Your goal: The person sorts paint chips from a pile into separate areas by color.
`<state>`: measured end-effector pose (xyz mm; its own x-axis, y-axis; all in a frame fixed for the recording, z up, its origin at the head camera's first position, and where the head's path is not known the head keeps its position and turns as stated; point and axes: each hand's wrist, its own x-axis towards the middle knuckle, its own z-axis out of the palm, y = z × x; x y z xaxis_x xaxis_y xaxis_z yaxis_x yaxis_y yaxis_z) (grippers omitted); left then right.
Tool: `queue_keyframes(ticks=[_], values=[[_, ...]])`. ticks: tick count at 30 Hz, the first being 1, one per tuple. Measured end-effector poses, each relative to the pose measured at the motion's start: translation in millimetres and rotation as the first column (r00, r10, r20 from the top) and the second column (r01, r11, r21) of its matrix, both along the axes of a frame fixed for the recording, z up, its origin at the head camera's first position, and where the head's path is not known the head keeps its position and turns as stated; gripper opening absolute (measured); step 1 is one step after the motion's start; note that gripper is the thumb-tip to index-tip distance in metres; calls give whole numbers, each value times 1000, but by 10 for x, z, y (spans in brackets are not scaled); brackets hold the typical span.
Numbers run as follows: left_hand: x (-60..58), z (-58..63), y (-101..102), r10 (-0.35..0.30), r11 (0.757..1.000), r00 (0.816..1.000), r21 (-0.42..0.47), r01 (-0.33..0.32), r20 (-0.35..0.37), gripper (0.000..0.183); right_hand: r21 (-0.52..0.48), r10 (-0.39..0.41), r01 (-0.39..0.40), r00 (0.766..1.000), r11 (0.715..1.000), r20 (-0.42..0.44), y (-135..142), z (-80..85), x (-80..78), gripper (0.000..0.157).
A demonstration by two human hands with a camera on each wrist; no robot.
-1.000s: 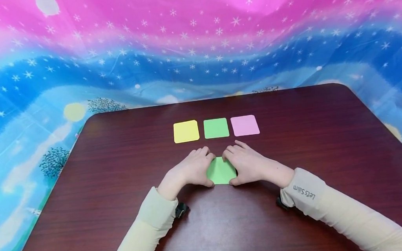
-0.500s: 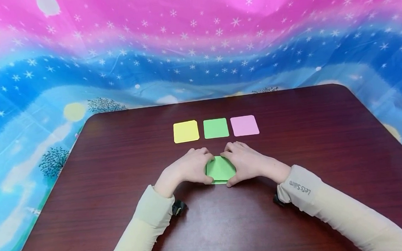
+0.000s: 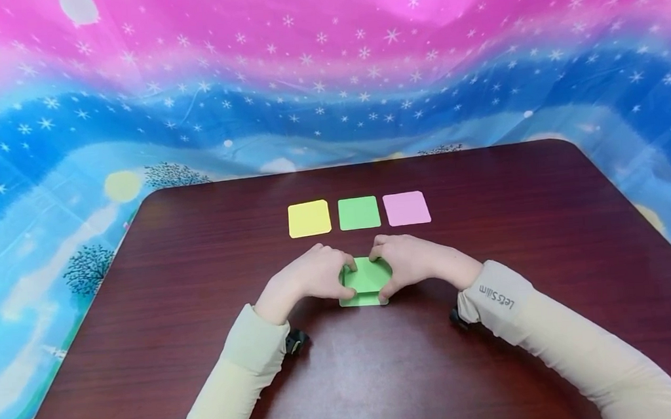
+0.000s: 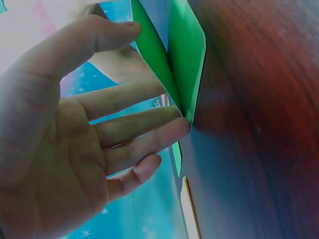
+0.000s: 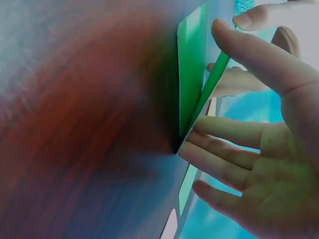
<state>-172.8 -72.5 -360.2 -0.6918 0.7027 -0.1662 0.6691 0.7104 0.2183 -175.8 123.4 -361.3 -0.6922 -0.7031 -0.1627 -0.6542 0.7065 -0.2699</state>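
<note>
Both hands hold a green card [image 3: 371, 274] at the middle of the table. Its near edge is raised over a second green card [image 3: 364, 300] lying on the table, and in the wrist views the two meet in a narrow V at the far side. My left hand [image 3: 319, 273] has the thumb at the raised edge of the upper card [image 4: 149, 45] and fingertips by the far edge. Mirroring it on the other side, my right hand [image 3: 413, 259] keeps its thumb on the raised edge of the upper card [image 5: 214, 79], fingertips at the far end.
Beyond the hands, a yellow card [image 3: 309, 219], a green card [image 3: 359, 213] and a pink card [image 3: 407, 208] lie flat in a row. A patterned pink and blue cloth [image 3: 327, 105] hangs behind the dark wooden table [image 3: 144, 330].
The near edge of the upper green card has lifted and moved away from me, uncovering the green card beneath. Both hands have shifted slightly with it. The row of three cards stays put.
</note>
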Motion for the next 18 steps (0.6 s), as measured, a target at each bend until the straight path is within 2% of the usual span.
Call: queue_keyframes(ticks=[5, 9, 18], values=[[-6, -5, -1, -5, 1000, 1000, -7, 5, 4, 34, 35, 16, -17, 1000, 999, 18, -11, 40, -23, 58], [-10, -7, 23, -8, 1000, 1000, -22, 8, -1, 33, 49, 42, -44, 999, 998, 30, 0, 62, -41, 54], [-30, 42, 77, 9, 998, 999, -67, -7, 35, 30, 69, 70, -75, 995, 995, 70, 14, 119, -11, 46]])
